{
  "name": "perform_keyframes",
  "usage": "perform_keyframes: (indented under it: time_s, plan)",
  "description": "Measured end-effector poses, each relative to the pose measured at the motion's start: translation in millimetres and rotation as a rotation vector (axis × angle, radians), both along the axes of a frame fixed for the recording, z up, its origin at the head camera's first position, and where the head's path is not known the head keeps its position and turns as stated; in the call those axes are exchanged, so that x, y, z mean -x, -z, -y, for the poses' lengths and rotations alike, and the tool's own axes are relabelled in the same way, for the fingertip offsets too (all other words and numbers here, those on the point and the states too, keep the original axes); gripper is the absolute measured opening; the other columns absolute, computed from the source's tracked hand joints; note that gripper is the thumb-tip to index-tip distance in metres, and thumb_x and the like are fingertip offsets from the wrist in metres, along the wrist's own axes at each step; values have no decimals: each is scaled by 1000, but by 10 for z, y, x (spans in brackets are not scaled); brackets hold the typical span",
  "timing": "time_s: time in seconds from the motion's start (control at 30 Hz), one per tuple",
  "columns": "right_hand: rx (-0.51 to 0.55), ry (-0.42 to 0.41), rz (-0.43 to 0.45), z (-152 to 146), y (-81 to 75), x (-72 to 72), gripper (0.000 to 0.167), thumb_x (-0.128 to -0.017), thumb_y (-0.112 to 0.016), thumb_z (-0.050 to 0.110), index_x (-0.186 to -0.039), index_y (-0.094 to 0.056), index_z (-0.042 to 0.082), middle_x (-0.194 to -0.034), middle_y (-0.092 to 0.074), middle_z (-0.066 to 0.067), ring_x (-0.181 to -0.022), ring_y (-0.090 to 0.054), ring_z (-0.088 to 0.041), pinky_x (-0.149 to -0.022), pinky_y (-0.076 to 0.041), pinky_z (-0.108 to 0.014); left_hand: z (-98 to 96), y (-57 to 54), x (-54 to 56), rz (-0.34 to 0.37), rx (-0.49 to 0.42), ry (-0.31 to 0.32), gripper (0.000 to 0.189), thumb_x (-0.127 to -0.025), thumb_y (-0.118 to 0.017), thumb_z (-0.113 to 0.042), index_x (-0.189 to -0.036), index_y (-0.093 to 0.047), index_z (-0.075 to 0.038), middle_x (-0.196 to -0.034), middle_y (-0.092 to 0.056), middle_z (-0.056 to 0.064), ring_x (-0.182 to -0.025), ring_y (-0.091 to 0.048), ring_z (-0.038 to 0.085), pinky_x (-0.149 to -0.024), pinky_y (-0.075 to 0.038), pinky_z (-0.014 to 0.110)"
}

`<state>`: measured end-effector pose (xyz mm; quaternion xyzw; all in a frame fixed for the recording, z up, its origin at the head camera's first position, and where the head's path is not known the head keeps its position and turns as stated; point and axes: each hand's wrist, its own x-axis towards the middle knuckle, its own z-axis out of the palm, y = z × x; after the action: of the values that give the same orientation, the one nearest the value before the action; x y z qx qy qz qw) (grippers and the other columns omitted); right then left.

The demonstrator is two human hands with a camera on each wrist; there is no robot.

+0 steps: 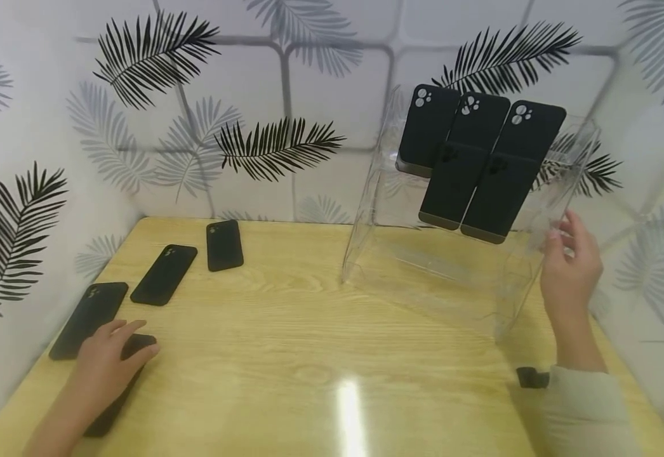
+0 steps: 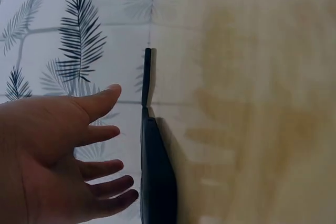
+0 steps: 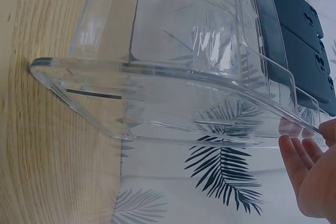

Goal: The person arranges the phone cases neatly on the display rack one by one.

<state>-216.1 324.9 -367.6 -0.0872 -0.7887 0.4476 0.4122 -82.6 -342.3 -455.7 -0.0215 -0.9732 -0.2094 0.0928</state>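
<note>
My left hand [image 1: 103, 362] hovers over a black phone case [image 1: 112, 406] at the table's left front, covering part of it. Its fingers are spread; in the left wrist view the hand [image 2: 58, 156] shows a gap between the fingertips and the black cases [image 2: 157, 177]. At the right, my right hand [image 1: 571, 266] pinches the side edge of a clear tiered display stand [image 1: 503, 317], thumb on one side and fingers on the other. Black phone cases [image 1: 480, 120] with camera cutouts lean on the stand, three in the upper row and two below.
Along the table's left side lie more black phone cases: one at the wall edge [image 1: 92, 317], one further back [image 1: 164, 275] and one at the rear [image 1: 225, 245]. Leaf-patterned wall covering [image 1: 320, 95] closes off the back and sides of the wooden table [image 1: 286, 330].
</note>
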Motion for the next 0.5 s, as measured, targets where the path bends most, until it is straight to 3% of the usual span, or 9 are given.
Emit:
perform_keyframes:
  time_s: [0.27, 0.5]
  plan:
    - [3, -1, 3, 5, -24, -23, 41, -102, -56, 18, -142, -59, 23, -120, -64, 7, -99, -59, 7, -85, -47, -11, 139, 65, -38, 130, 104, -29, 72, -93, -70, -45, -133, -53, 12, -130, -45, 49, -122, -40, 65, -96, -29, 74]
    - [-1, -1, 4, 8, -34, -33, 43, -101, -54, 15, -143, -59, 25, -122, -65, 3, -96, -58, 10, -83, -46, -10, 104, 67, 23, 144, 115, 8, 69, -91, -73, -42, -134, -55, 9, -130, -50, 44, -121, -44, 62, -93, -33, 73]
